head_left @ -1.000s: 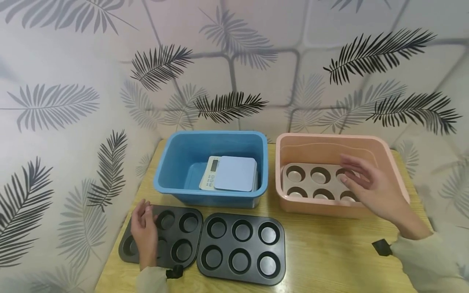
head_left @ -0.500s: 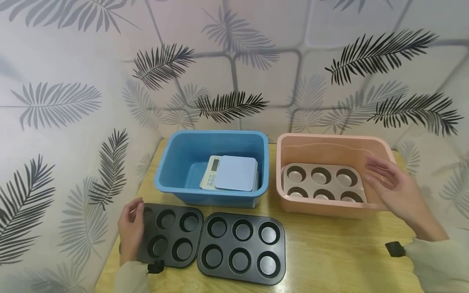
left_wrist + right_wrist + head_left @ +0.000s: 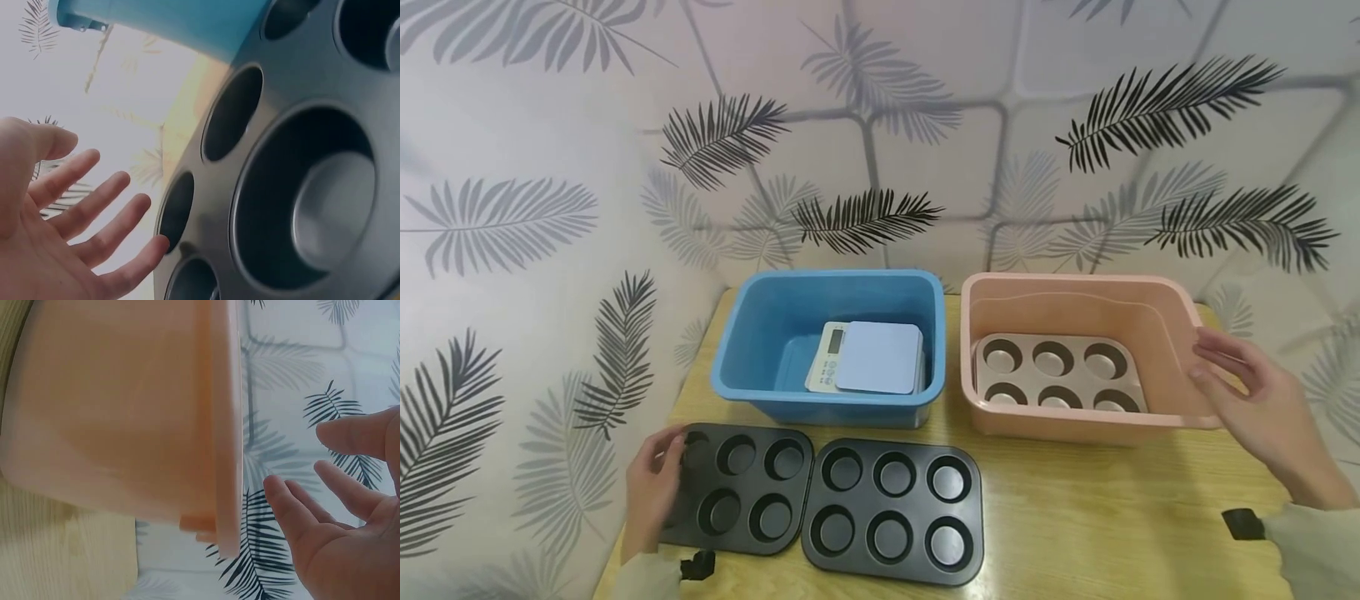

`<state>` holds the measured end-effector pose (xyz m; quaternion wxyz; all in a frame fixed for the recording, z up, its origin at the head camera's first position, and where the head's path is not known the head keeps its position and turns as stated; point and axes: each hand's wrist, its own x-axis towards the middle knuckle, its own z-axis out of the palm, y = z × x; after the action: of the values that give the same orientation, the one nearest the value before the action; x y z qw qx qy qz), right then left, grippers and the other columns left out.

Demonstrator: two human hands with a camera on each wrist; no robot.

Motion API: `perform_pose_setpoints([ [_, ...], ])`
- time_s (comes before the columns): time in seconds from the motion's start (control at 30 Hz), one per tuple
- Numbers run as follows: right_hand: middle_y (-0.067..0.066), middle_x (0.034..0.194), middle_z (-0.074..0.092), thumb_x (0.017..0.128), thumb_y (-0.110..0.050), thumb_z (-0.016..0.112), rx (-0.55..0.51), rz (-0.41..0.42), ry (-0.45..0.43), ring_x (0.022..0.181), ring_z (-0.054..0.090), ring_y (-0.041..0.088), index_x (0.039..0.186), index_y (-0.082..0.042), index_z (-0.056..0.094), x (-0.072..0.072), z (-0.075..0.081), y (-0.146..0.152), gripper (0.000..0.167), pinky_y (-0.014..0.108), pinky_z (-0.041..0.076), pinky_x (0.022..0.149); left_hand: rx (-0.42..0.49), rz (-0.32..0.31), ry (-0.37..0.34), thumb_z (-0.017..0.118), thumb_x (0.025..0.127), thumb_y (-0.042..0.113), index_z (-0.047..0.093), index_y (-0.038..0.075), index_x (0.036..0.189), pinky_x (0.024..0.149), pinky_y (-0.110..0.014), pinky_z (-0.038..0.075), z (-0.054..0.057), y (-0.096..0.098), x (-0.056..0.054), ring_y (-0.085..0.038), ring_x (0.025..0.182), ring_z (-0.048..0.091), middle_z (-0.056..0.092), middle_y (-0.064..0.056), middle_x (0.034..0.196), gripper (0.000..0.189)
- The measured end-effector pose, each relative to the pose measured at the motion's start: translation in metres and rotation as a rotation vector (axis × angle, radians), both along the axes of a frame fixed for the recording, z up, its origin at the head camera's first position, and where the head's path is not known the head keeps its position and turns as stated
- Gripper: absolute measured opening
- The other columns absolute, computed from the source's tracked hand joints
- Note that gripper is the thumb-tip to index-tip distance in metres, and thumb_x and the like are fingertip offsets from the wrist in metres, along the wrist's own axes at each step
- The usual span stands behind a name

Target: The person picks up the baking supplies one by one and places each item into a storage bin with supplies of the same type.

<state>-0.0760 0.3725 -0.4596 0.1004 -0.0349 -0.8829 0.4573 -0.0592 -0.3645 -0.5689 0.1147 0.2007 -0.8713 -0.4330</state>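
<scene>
Biggest thing here is the pale leaf-print backdrop (image 3: 820, 50), which is filling everything behind and beside the wooden table (image 3: 1075, 508). On it, a pink bin (image 3: 1075, 428) is sitting toward the back right, with a slightly narrower blue bin (image 3: 842, 411) standing just beside it on the left. In front of the blue one, two dark muffin tins are lying cups up, basically edge to edge: the right dark tin (image 3: 892, 506) is showing in full, while a hand is partly covering the left dark tin (image 3: 754, 480). A champagne-coloured tin (image 3: 1071, 377) is lying in the pink bin, toward its left side, and a pale kitchen scale (image 3: 872, 358) is resting in the right part of the blue one. Now the hands, which are well apart and not clamped on anything: the right hand (image 3: 1262, 404) is hovering by the pink bin's right end, fingers relaxed, and the right wrist view is showing it clear of the rim. The left hand (image 3: 651, 486) is hanging around the left dark tin's outer edge, fingers loosely spread; I can't tell if the little finger is touching it. Smallest bits: black blocks (image 3: 697, 565) are poking out at both cuffs.
</scene>
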Motion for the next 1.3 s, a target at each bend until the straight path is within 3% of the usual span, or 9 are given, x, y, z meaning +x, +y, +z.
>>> perform_pose_setpoints([
  [0.17,-0.021,0.143,0.054,0.111,-0.026,0.066,0.027,-0.044,-0.039,0.119,0.045,-0.026,0.170,-0.018,0.040,0.004,-0.002,0.009,0.065,-0.005,0.041,0.090,0.029,0.014,0.021,0.058,0.114,0.025,0.069,0.005,0.140,0.081,-0.003,0.045,-0.003,-0.011,0.006,0.023,0.091,0.059,0.064,0.027,0.108,0.034],
  [0.3,-0.033,0.132,0.051,0.110,-0.019,0.067,-0.002,-0.057,-0.012,0.116,0.048,-0.024,0.171,-0.022,0.036,0.007,-0.005,0.017,0.069,-0.005,0.040,0.094,-0.025,0.036,-0.004,0.058,0.115,0.027,0.068,0.003,0.140,0.087,-0.006,0.044,-0.005,-0.016,0.009,0.028,0.092,0.052,0.075,0.003,0.120,0.037],
  [0.4,-0.037,0.128,0.050,0.109,-0.015,0.067,-0.025,-0.055,0.010,0.114,0.050,-0.025,0.171,-0.022,0.037,0.008,-0.007,0.022,0.069,-0.004,0.042,0.091,-0.060,0.056,-0.022,0.057,0.115,0.023,0.067,0.000,0.140,0.105,-0.027,0.052,-0.006,-0.019,0.011,0.022,0.099,0.049,0.072,-0.021,0.135,0.036],
  [0.6,-0.036,0.127,0.056,0.106,-0.009,0.069,-0.096,-0.066,0.019,0.113,0.055,-0.023,0.167,-0.023,0.043,0.010,-0.005,0.026,0.068,-0.004,0.043,0.086,-0.036,0.051,-0.049,0.052,0.113,0.014,0.058,-0.007,0.146,0.116,-0.076,0.042,-0.012,-0.025,0.017,-0.051,0.138,0.058,0.057,-0.035,0.152,0.039],
  [0.73,-0.036,0.128,0.055,0.107,-0.013,0.070,-0.080,-0.085,-0.016,0.115,0.053,-0.021,0.167,-0.024,0.045,0.012,-0.006,0.028,0.066,-0.004,0.043,0.088,-0.049,0.043,-0.071,0.053,0.113,0.014,0.055,-0.007,0.151,0.106,-0.048,0.055,-0.022,-0.031,0.022,-0.060,0.139,0.054,0.051,-0.034,0.156,0.044],
  [0.9,-0.037,0.127,0.055,0.107,-0.018,0.072,-0.055,-0.090,-0.036,0.116,0.053,-0.020,0.164,-0.021,0.050,0.015,-0.016,0.032,0.062,-0.004,0.042,0.088,-0.061,0.079,-0.141,0.053,0.112,0.019,0.057,-0.004,0.149,0.080,0.001,0.030,-0.028,-0.034,0.027,-0.059,0.137,0.059,0.051,-0.036,0.153,0.044],
  [1.03,-0.036,0.132,0.055,0.108,-0.022,0.071,-0.024,-0.088,-0.062,0.115,0.050,-0.023,0.163,-0.018,0.050,0.019,-0.025,0.034,0.060,-0.003,0.042,0.085,-0.103,0.085,-0.159,0.053,0.113,0.016,0.059,-0.006,0.145,0.100,-0.028,0.058,-0.031,-0.034,0.027,-0.057,0.135,0.062,0.058,-0.039,0.147,0.039],
  [1.13,-0.024,0.146,0.058,0.108,-0.024,0.070,-0.028,-0.087,-0.089,0.116,0.048,-0.023,0.163,-0.019,0.050,0.021,-0.033,0.035,0.059,-0.002,0.044,0.084,-0.121,0.082,-0.160,0.052,0.113,0.015,0.061,-0.006,0.141,0.113,-0.065,0.050,-0.033,-0.034,0.026,-0.056,0.135,0.061,0.063,-0.038,0.143,0.036],
  [1.3,-0.015,0.154,0.053,0.110,-0.033,0.066,-0.066,-0.088,-0.145,0.114,0.048,-0.024,0.167,-0.027,0.047,0.026,-0.048,0.034,0.060,0.002,0.048,0.080,-0.142,0.088,-0.166,0.055,0.112,0.015,0.064,-0.003,0.140,0.109,-0.052,0.054,-0.038,-0.036,0.025,-0.047,0.129,0.066,0.068,-0.033,0.140,0.035],
])
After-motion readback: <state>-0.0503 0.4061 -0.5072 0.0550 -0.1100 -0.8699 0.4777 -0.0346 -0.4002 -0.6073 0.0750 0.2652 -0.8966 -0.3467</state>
